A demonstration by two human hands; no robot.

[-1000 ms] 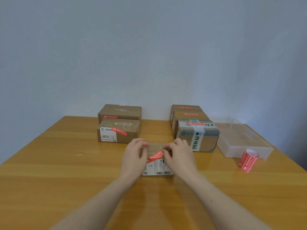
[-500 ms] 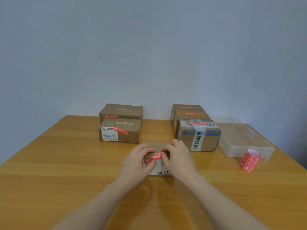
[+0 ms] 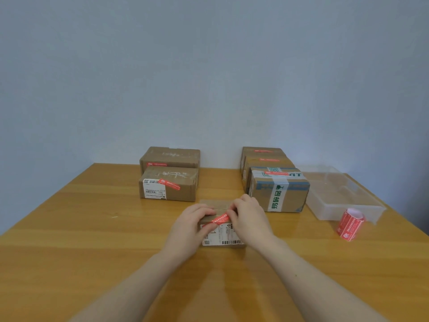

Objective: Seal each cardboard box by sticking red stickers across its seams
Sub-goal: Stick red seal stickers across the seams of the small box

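Boxes already stickered are ranged behind on the table, a sticker roll lies right, and a red sticker is pinched at each end over the small central box by left grip and right grip.

Boxes, hands and sticker roll on the table

A small cardboard box sits nearest the person at the centre, with the left hand on its left side, the right hand on its right, and a sticker lying across its top edge between them. Behind it to the left stand two boxes, one behind the other; behind to the right, three boxes in a row front to back. A plastic tray lies right of those, a sticker roll just before it.
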